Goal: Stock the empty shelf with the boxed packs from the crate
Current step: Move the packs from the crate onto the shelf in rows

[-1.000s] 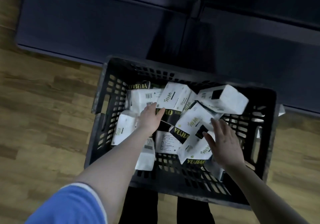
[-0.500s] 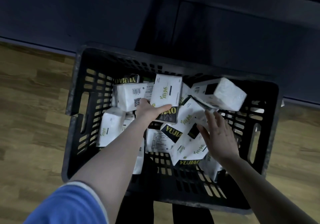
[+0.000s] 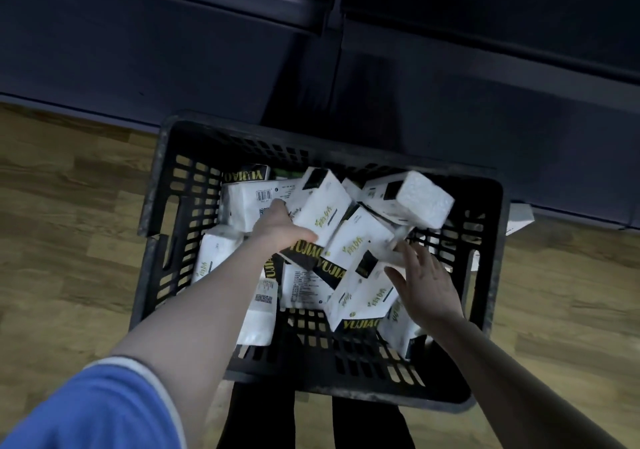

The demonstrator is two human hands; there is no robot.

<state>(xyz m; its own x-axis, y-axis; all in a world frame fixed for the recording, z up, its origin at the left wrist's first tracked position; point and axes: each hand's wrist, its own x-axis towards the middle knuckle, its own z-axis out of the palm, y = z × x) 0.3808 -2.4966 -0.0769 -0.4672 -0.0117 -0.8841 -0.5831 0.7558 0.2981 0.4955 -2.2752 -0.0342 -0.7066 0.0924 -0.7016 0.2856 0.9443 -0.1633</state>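
- 1 pack (image 3: pixel 320 211) has come up out of the heap since half a second ago; the left hand (image 3: pixel 277 228), which then only lay against it, now clasps it, thumb across the printed face near its lower end and the other fingers hidden behind it; the first pick looks to be under way.
- 2 hands are inside the crate (image 3: pixel 152 206); the right hand (image 3: pixel 424 284) has stayed over the heap on the crate's right side, fingers spread and straight, holding nothing; its fingertips (image 3: pixel 403 246) are at the edge of a slanted pack (image 3: pixel 362 294), though whether they touch it cannot be told.
- Held pack, position: above the heap, toward the crate's far wall and a little left of the crate's middle; it is tilted, not flat.
- Held pack, long axis: it runs from the crate's near-left to its far-right; the dark end band points at the far wall, and the black YUJIAO end is lowest, nearest the wrist.
- Meaning for the task: I judge that the pack now needs carrying to the dark shelf (image 3: pixel 485 77) beyond the crate's far wall; no pack shows on the visible part of the shelf, so stocking looks barely begun.
- Many packs remain jumbled in the crate at mixed angles; the one (image 3: pixel 412 202) at the far-right corner rests propped high on the others, its plain white end facing up and right.
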